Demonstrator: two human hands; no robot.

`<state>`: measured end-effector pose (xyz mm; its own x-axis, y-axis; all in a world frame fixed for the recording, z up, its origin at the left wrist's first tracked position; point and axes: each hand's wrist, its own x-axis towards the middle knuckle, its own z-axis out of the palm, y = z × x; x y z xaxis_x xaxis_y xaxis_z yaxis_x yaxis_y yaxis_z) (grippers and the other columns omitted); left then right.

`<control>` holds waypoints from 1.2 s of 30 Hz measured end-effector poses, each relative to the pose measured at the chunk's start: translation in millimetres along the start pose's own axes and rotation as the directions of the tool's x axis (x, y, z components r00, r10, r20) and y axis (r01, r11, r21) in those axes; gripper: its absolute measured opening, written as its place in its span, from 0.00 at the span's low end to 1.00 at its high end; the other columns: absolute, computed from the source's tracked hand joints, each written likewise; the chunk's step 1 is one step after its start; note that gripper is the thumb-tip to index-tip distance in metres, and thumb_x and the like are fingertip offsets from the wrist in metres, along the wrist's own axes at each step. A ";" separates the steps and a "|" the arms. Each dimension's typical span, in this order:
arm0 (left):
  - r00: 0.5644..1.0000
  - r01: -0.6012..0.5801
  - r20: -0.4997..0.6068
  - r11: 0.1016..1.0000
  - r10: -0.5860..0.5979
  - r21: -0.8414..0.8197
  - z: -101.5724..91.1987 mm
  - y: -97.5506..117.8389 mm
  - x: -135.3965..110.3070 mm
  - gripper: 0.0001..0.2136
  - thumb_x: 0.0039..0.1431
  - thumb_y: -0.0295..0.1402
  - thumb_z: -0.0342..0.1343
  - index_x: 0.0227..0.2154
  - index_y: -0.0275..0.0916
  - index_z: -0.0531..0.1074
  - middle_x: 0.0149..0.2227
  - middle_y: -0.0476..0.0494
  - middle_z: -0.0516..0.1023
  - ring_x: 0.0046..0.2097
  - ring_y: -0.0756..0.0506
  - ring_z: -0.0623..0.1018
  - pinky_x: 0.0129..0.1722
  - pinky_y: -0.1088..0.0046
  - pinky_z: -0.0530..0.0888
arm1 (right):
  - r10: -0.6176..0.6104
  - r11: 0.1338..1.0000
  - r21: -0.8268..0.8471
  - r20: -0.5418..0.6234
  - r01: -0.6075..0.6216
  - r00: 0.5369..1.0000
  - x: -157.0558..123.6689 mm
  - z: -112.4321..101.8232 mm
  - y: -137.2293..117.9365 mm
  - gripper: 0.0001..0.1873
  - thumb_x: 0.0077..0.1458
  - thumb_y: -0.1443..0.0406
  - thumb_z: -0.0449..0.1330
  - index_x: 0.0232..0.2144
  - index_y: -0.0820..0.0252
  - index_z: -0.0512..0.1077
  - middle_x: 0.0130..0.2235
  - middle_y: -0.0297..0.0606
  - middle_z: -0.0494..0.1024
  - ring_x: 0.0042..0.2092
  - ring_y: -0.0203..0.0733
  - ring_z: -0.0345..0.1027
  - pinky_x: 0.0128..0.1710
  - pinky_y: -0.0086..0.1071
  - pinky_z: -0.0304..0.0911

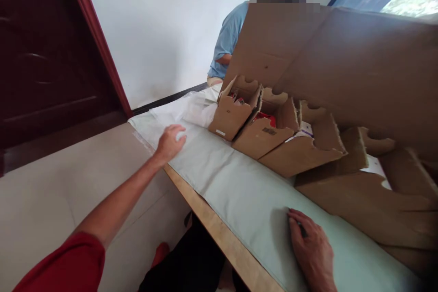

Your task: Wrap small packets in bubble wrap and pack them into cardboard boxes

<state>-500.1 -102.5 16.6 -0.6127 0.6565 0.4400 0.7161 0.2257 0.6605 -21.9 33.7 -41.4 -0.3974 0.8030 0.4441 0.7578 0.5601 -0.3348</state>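
Observation:
My left hand (170,142) reaches out to the far end of a pale green sheet (239,187) that lies along the table. Its fingers are curled round a small white thing that I cannot name. My right hand (311,248) rests palm down on the near part of the sheet, fingers together, with a thin dark object partly showing under them. A row of open brown cardboard boxes (267,134) with red and white packets inside stands just beyond both hands.
A large cardboard flap (359,68) looms over the boxes at the right. A person in a blue shirt (227,39) sits behind the boxes. The wooden table edge (219,232) runs diagonally; a dark red door (51,54) is at left, tiled floor below.

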 end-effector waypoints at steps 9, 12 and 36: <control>0.986 -0.163 -0.004 0.968 0.167 0.193 23.3 1.6 85.6 0.26 0.53 0.29 0.63 0.56 0.38 0.73 0.63 0.31 0.69 0.65 0.31 0.67 0.66 0.49 0.65 | -0.133 0.982 -0.140 -0.040 0.126 0.990 -2.1 5.1 0.3 0.19 0.61 0.55 0.52 0.34 0.57 0.80 0.42 0.45 0.85 0.40 0.53 0.79 0.44 0.46 0.73; 0.972 -0.225 0.114 0.951 0.204 0.214 46.9 12.8 99.8 0.22 0.49 0.28 0.65 0.50 0.38 0.76 0.68 0.30 0.64 0.70 0.28 0.60 0.66 0.46 0.63 | -0.143 0.976 -0.172 -0.047 0.133 0.989 -2.6 4.9 -2.4 0.20 0.62 0.56 0.51 0.34 0.58 0.80 0.42 0.46 0.85 0.39 0.52 0.78 0.43 0.46 0.72; 0.978 -0.174 -0.096 0.978 0.186 0.119 28.0 32.4 75.6 0.08 0.57 0.33 0.58 0.40 0.41 0.75 0.57 0.34 0.76 0.67 0.35 0.67 0.70 0.48 0.56 | -0.028 0.999 -0.024 -0.007 0.028 1.000 -8.7 2.9 -21.4 0.16 0.61 0.61 0.53 0.35 0.57 0.81 0.45 0.46 0.84 0.45 0.52 0.76 0.49 0.47 0.67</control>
<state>-513.9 -25.5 54.3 -0.4981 0.6150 0.6113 0.8465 0.1918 0.4967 -36.2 15.4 -40.5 -0.4150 0.7852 0.4595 0.7583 0.5776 -0.3021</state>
